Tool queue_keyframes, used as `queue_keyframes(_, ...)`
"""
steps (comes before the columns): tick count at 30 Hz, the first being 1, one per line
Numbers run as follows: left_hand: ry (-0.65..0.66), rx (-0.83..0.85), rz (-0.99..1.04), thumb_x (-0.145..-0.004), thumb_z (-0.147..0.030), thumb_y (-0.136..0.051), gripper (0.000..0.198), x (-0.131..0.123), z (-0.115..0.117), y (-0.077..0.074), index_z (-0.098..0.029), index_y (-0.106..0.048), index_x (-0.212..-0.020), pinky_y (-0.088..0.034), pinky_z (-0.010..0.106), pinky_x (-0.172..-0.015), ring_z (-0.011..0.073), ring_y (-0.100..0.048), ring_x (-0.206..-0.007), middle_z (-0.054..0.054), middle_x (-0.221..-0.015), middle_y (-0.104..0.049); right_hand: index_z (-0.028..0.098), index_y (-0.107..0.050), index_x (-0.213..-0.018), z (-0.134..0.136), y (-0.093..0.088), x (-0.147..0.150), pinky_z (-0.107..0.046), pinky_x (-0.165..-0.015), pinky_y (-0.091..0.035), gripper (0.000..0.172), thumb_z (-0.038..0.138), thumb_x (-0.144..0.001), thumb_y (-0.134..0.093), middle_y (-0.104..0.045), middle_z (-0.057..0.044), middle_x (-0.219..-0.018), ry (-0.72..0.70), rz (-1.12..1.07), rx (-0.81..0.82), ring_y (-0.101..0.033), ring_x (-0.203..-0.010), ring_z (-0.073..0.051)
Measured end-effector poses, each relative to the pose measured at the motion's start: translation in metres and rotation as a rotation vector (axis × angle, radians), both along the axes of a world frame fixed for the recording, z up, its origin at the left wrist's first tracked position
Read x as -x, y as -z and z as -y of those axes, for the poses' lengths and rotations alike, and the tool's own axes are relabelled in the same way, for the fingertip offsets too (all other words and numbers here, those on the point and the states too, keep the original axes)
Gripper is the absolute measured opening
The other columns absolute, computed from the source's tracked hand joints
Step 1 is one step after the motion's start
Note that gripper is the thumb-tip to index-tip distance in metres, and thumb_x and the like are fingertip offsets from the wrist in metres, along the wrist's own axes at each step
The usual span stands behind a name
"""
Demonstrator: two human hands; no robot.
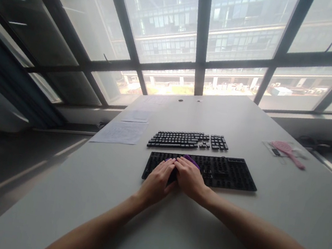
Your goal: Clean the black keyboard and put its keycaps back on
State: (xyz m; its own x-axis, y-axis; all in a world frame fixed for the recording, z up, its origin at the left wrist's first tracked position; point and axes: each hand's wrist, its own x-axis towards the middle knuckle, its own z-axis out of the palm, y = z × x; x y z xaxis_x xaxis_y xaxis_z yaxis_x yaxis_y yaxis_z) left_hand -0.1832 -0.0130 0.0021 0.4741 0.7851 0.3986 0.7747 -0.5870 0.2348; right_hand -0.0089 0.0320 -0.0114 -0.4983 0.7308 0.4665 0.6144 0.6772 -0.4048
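A black keyboard base (233, 175), its keycaps taken off over most of its surface, lies on the white table in front of me. My left hand (158, 177) and my right hand (188, 176) meet over its left half, fingertips close together. A bunched purple cloth (192, 161) pokes out from under the fingers of both hands, which press it against the base. The fingers are curled and hide most of the cloth. Just beyond the base, the loose black keycaps (179, 138) are laid out in keyboard order.
White paper sheets (121, 132) lie at the table's left edge. On the right, a pink hairbrush-like object (287, 150) rests by a clear plastic bag and a small dark item. The white table (216, 119) reaches towards tall windows, with a cable hole (181, 100) near its far end.
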Motion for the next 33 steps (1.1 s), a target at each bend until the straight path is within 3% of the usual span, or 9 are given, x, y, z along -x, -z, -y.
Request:
queue_keyframes(4,0.029,0.019,0.031,-0.086,-0.026,-0.070,0.057,0.001,-0.001,0.001,-0.019,-0.046,-0.137,-0.043,0.053,-0.117,0.0315,-0.049,-0.139,0.016,-0.144,-0.055,0.012,-0.068,-0.123,0.007,-0.003,0.002,-0.033,-0.114,-0.040,0.035,0.011,-0.092,-0.052,-0.070,-0.012,-0.128,0.008,0.010,0.055,-0.061,-0.124,-0.022)
queue_keyframes(7,0.012,-0.024,0.052,-0.086,-0.019,-0.068,0.047,0.000,0.000,0.000,-0.021,-0.051,-0.129,-0.047,0.050,-0.112,0.0294,-0.056,-0.131,0.014,-0.136,-0.062,0.015,-0.069,-0.119,0.013,-0.015,0.000,-0.031,-0.106,-0.045,0.031,0.013,-0.095,-0.049,-0.072,-0.011,-0.123,0.013,0.032,0.120,-0.066,-0.116,-0.021)
queue_keyframes(13,-0.045,-0.151,0.017,-0.088,-0.012,-0.060,0.011,0.000,0.003,-0.003,-0.020,-0.055,-0.092,-0.054,0.042,-0.086,0.0243,-0.065,-0.091,0.005,-0.092,-0.068,0.018,-0.069,-0.098,0.033,-0.037,0.001,-0.029,-0.079,-0.049,0.022,0.011,-0.092,-0.049,-0.076,-0.007,-0.096,0.033,0.158,0.225,-0.071,-0.092,-0.022)
queue_keyframes(17,-0.063,-0.154,-0.004,-0.089,-0.012,-0.055,0.014,0.001,0.004,-0.004,-0.021,-0.049,-0.081,-0.051,0.036,-0.074,0.0206,-0.059,-0.074,0.002,-0.076,-0.060,0.017,-0.067,-0.092,0.039,-0.044,0.004,-0.029,-0.076,-0.047,0.018,0.009,-0.089,-0.051,-0.075,-0.008,-0.093,0.049,0.210,0.226,-0.070,-0.089,-0.023)
queue_keyframes(22,-0.029,-0.093,0.027,-0.093,-0.021,-0.060,0.005,-0.001,-0.001,-0.020,-0.020,-0.057,-0.097,-0.050,0.038,-0.082,0.0226,-0.062,-0.085,0.005,-0.089,-0.067,0.020,-0.067,-0.095,0.025,-0.055,-0.009,-0.028,-0.075,-0.045,0.020,0.008,-0.089,-0.052,-0.074,-0.007,-0.098,0.050,0.186,0.228,-0.067,-0.093,-0.021)
queue_keyframes(25,-0.030,-0.136,0.087,-0.097,-0.021,-0.055,0.012,-0.009,-0.014,-0.035,-0.020,-0.060,-0.108,-0.050,0.039,-0.088,0.0224,-0.065,-0.094,0.006,-0.099,-0.071,0.020,-0.068,-0.097,0.007,-0.070,-0.023,-0.028,-0.077,-0.043,0.022,0.009,-0.093,-0.050,-0.073,-0.006,-0.100,0.056,0.142,0.154,-0.063,-0.096,-0.021)
queue_keyframes(28,-0.029,-0.218,0.150,-0.098,-0.018,-0.053,0.011,-0.020,-0.033,-0.045,-0.020,-0.061,-0.106,-0.051,0.039,-0.093,0.0219,-0.067,-0.102,0.006,-0.107,-0.072,0.020,-0.070,-0.103,-0.009,-0.082,-0.033,-0.029,-0.085,-0.043,0.026,0.010,-0.097,-0.047,-0.072,-0.007,-0.103,0.050,0.084,0.054,-0.060,-0.100,-0.021)
queue_keyframes(30,-0.020,-0.244,0.183,-0.097,-0.014,-0.052,0.012,-0.027,-0.044,-0.048,-0.020,-0.061,-0.103,-0.052,0.040,-0.096,0.0215,-0.066,-0.107,0.007,-0.113,-0.072,0.020,-0.070,-0.108,-0.015,-0.083,-0.037,-0.030,-0.090,-0.042,0.028,0.011,-0.099,-0.046,-0.071,-0.008,-0.107,0.067,0.040,0.013,-0.058,-0.104,-0.021)
queue_keyframes(33,0.012,-0.178,0.185,-0.095,-0.008,-0.048,0.019,-0.034,-0.055,-0.043,-0.020,-0.061,-0.102,-0.053,0.042,-0.100,0.0219,-0.065,-0.115,0.008,-0.121,-0.070,0.018,-0.070,-0.110,-0.018,-0.070,-0.039,-0.031,-0.094,-0.043,0.027,0.013,-0.099,-0.046,-0.071,-0.009,-0.109,0.126,0.018,0.042,-0.057,-0.106,-0.022)
